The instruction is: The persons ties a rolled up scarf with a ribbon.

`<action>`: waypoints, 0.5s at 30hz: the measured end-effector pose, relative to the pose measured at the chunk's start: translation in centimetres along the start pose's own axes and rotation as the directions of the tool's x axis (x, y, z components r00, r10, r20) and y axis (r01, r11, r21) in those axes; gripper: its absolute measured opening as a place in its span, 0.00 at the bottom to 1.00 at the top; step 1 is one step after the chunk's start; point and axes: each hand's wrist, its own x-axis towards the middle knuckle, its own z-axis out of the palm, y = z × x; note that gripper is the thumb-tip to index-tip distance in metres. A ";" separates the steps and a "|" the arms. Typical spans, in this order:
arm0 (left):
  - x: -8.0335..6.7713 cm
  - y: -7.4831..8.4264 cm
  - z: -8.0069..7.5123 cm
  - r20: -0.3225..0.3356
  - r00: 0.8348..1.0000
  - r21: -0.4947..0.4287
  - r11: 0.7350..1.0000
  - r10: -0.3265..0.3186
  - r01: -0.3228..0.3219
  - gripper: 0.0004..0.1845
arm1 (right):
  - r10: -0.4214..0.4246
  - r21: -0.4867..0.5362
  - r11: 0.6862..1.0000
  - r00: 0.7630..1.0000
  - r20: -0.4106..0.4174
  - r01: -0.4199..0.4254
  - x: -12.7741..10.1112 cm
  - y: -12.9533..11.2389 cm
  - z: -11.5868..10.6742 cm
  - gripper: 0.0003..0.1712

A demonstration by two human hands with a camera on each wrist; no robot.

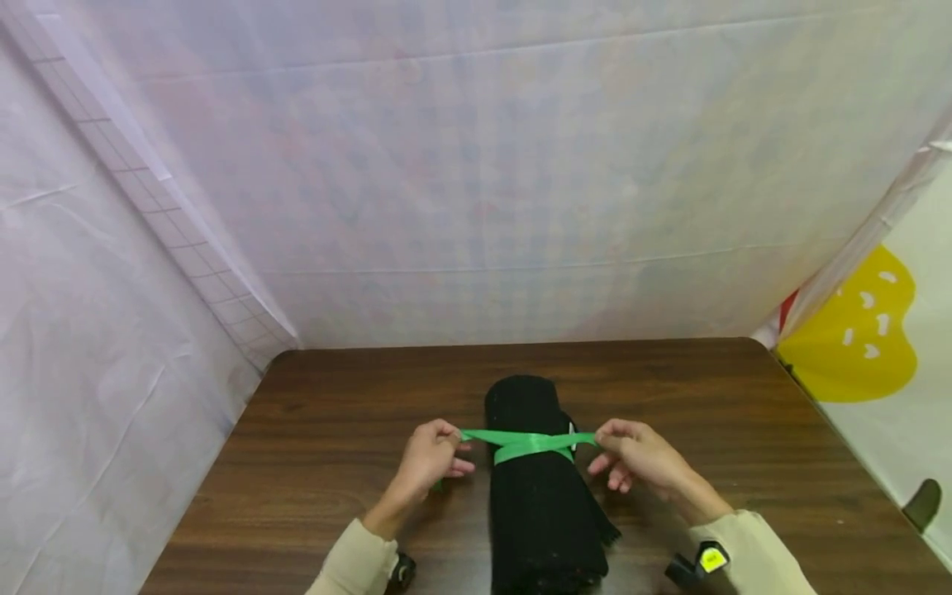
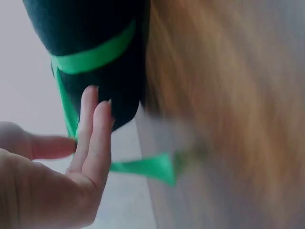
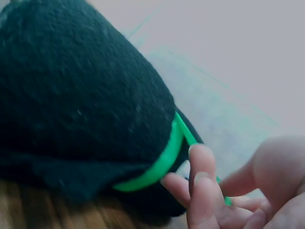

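A rolled black cloth with a fringed edge, like a scarf [image 1: 539, 521], lies lengthwise on the table. Round its middle runs a green ribbon [image 1: 532, 444], whose two ends cross on top and stretch out to either side. My left hand [image 1: 431, 459] pinches one end between thumb and index finger, left of the roll; the ribbon's loose tail [image 2: 145, 168] hangs past the fingers in the left wrist view. On the right side, my right hand [image 1: 643, 456] pinches the other end, its remaining fingers loosely bent close to the cloth. A small white tag [image 1: 572, 436] shows at the roll's right edge.
The brown wooden table [image 1: 357, 388] has rounded far corners. Pale hanging sheets [image 1: 476, 190] stand behind it and to the left. A yellow printed shape [image 1: 855, 330] shows on the right wall. Wrist devices [image 1: 702, 562] sit at both cuffs.
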 end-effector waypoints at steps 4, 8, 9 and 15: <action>0.2 -0.1 0.5 -0.022 1.000 -0.216 0.976 0.007 -0.012 0.09 | 0.004 0.132 0.991 0.997 -0.082 0.007 0.1 -0.1 0.9 0.13; 0.3 0.1 0.7 0.008 1.000 -0.444 0.896 0.006 -0.002 0.07 | -0.017 0.284 0.957 0.988 -0.153 0.061 0.3 -0.2 1.6 0.10; 0.3 0.1 0.8 0.028 1.000 -0.497 0.868 0.002 0.012 0.07 | -0.019 0.325 0.943 0.986 -0.165 0.073 0.3 -0.2 1.7 0.10; 0.2 0.2 1.1 0.121 0.993 -0.656 0.750 -0.001 0.081 0.13 | -0.021 0.528 0.840 0.981 -0.192 0.122 0.3 -0.1 2.3 0.12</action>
